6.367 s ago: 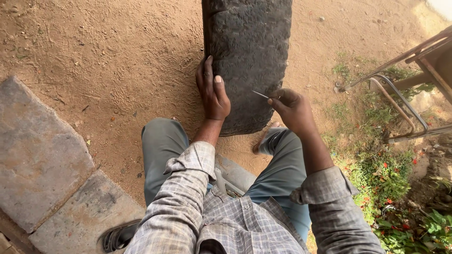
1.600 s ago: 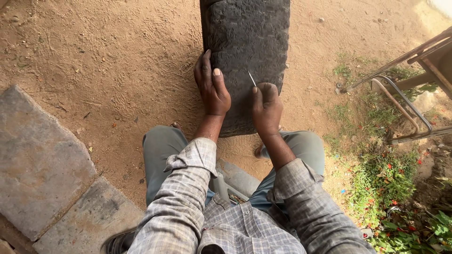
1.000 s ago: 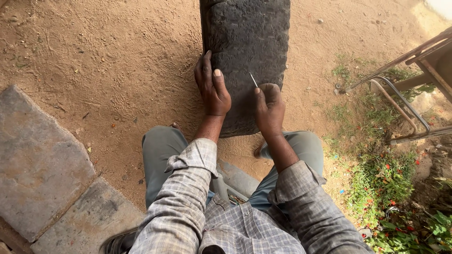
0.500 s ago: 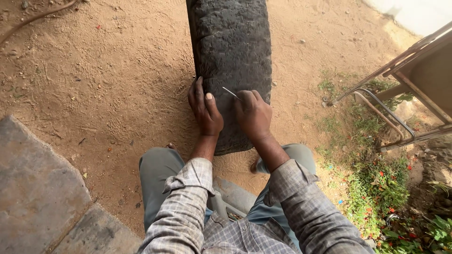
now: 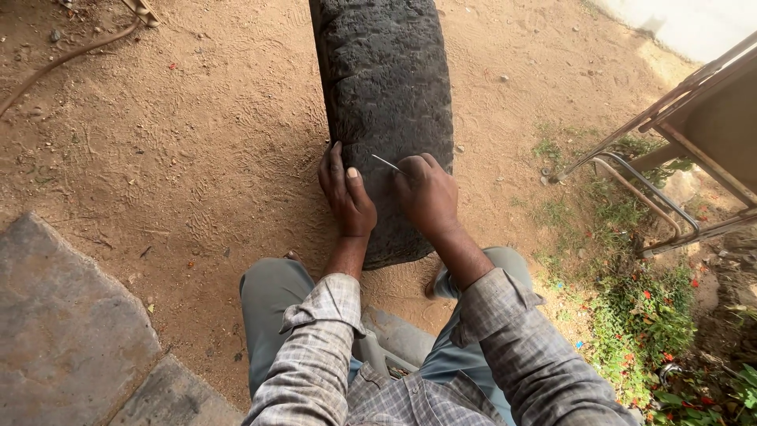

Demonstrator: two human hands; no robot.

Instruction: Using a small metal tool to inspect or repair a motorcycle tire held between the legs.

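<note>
— Tyre [image 5: 386,102], worn and black, stood upright on the sandy ground [image 5: 181,150], running from the person's knees toward twelve o'clock.

— And the hands?

— Left hand [image 5: 347,197] lay flat on the tread, fingers spread loosely, gripping nothing. Right hand [image 5: 426,193] sat just beside it at three o'clock, fingers closed around a thin metal pick [image 5: 386,162] whose tip pointed toward ten o'clock against the rubber.

— Around that?

— Stone slabs [image 5: 71,331] at eight o'clock, a metal frame [image 5: 670,150] at two o'clock, low plants with red flowers [image 5: 646,323] at four o'clock.
</note>
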